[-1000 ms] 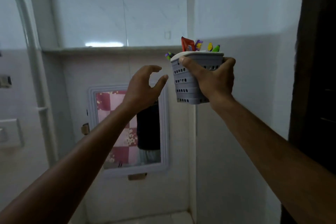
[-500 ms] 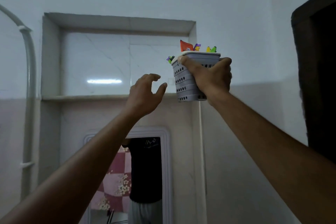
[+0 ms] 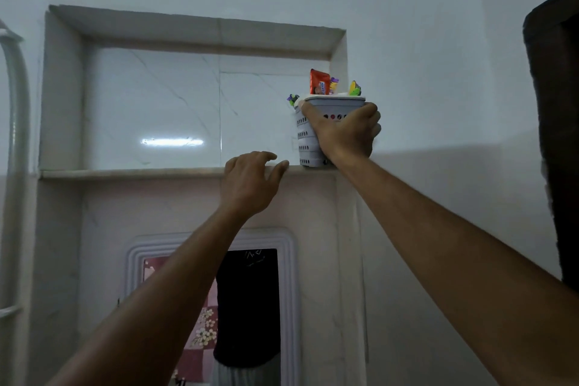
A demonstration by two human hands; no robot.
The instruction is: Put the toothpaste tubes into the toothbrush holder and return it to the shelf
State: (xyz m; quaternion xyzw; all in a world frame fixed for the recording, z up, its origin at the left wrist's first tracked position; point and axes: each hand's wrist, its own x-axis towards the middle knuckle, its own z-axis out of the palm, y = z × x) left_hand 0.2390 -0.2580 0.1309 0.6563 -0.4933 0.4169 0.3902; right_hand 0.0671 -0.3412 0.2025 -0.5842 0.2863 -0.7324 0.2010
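Note:
My right hand (image 3: 346, 133) grips a grey perforated toothbrush holder (image 3: 305, 138) whose base sits at the right end of the recessed wall shelf (image 3: 131, 173). An orange-red toothpaste tube (image 3: 319, 82) sticks up out of the holder, with purple and yellow-green toothbrush heads beside it. My left hand (image 3: 250, 180) is open, its fingertips at the shelf's front edge just left of the holder, holding nothing.
The shelf is a tiled niche with walls on both sides. Below it hangs a framed mirror (image 3: 291, 291) that reflects a person in a dark shirt. A white pipe (image 3: 14, 135) runs up the left wall. A dark door frame (image 3: 554, 135) stands at the right.
My right hand has carried the holder up and brought its base onto the right end of the shelf. My left hand has moved up to the shelf edge.

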